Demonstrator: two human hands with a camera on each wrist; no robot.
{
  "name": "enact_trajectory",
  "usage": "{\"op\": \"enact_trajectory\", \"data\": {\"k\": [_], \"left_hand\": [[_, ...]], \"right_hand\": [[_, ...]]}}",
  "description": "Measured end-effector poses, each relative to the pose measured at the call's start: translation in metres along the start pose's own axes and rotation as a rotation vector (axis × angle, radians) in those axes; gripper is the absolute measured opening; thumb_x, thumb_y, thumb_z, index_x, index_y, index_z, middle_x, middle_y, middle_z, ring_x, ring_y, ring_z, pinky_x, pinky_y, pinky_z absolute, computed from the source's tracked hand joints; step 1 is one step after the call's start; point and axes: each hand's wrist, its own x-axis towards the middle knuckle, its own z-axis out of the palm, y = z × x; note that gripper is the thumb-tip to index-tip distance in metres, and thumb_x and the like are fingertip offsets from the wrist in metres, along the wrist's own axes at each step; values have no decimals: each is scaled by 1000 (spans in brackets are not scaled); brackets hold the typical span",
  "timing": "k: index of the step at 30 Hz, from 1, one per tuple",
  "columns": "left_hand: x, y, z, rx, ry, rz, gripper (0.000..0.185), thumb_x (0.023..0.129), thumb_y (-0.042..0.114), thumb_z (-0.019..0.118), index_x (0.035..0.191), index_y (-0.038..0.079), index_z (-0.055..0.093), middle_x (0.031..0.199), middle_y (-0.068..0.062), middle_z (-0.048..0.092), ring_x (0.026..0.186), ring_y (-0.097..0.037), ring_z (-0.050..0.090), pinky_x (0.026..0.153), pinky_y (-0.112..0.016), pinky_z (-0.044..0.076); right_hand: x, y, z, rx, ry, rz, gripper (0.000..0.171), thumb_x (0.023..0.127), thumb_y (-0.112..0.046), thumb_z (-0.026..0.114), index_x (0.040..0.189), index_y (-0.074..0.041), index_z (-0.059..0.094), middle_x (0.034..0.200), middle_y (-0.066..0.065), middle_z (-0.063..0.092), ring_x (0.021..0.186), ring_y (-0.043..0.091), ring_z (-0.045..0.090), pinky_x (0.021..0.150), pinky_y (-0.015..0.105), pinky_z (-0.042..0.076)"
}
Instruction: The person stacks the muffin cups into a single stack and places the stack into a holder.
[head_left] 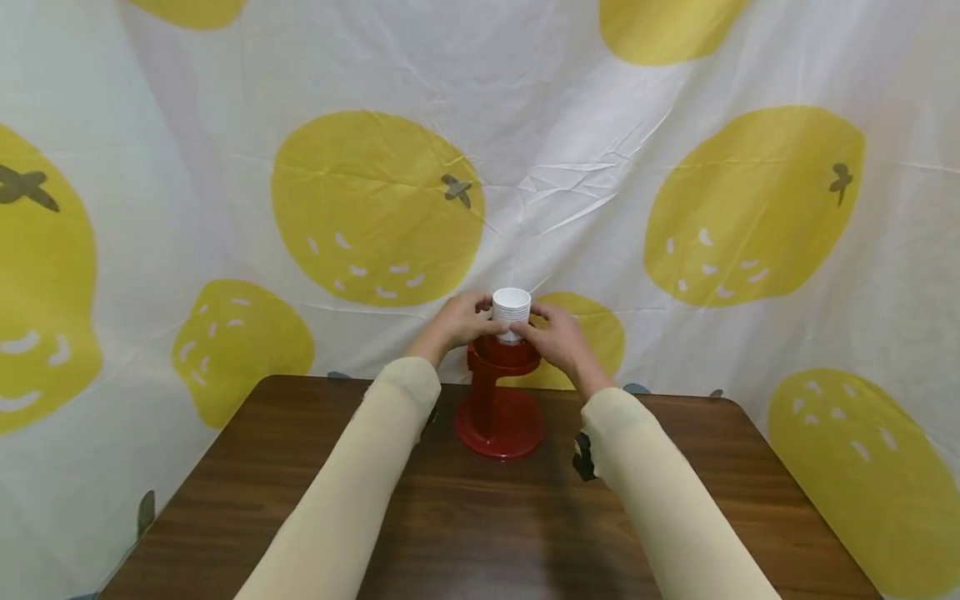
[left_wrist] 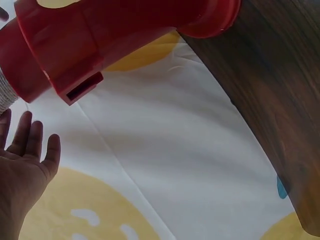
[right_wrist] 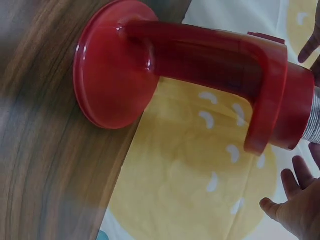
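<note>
A stack of white paper cups (head_left: pixel 512 307) stands upright in the top ring of a red cup dispenser (head_left: pixel 486 400). From the left, my left hand (head_left: pixel 467 320) holds the stack, its thumb across the near side. My right hand (head_left: pixel 557 337) holds it from the right, thumb also in front. In the left wrist view, the left hand (left_wrist: pixel 22 170) has its fingertips beside the cups' ribbed rims (left_wrist: pixel 6 92). The right wrist view shows the right hand (right_wrist: pixel 300 202) near the stack (right_wrist: pixel 313 117), some fingers spread apart. Both hands are partly cut off there.
The dispenser's round base (right_wrist: pixel 110 70) stands on a dark brown wooden table (head_left: pixel 480 517), near its far edge. Behind hangs a white cloth (head_left: pixel 570 208) printed with yellow lemons, close to that edge.
</note>
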Motion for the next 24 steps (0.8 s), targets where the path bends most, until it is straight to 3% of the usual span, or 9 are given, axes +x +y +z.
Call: {"op": "enact_trajectory", "data": {"k": [7,16,20,24], "left_hand": [[-3,-5,3,26,-38,25,45,89,22,75,130,7,64,132,-13,60,124,-30,52,104,-43,41],[-5,-8,5,114,-61,58,27,91,25,71,108,4,70,99,-9,65,85,-21,52,77,-33,45],[-6,-9,6,106,-75,66,24,92,27,70,100,4,71,91,-7,64,77,-20,50,68,-30,42],[-8,-9,5,82,-78,71,23,92,27,70,99,5,70,91,-6,63,78,-19,49,68,-29,41]], "right_hand": [[-2,4,7,-1,8,-40,42,95,-28,68,127,-1,63,127,19,61,120,36,53,101,50,40],[-5,8,12,-25,-26,-21,39,97,-32,65,123,-2,67,117,16,66,104,30,57,88,44,47],[-7,9,13,-14,-29,-7,40,97,-34,64,123,-4,67,113,14,66,98,28,55,84,41,47],[-8,10,14,26,-14,-7,42,97,-33,65,127,-4,64,116,14,64,102,28,54,87,42,46]]}}
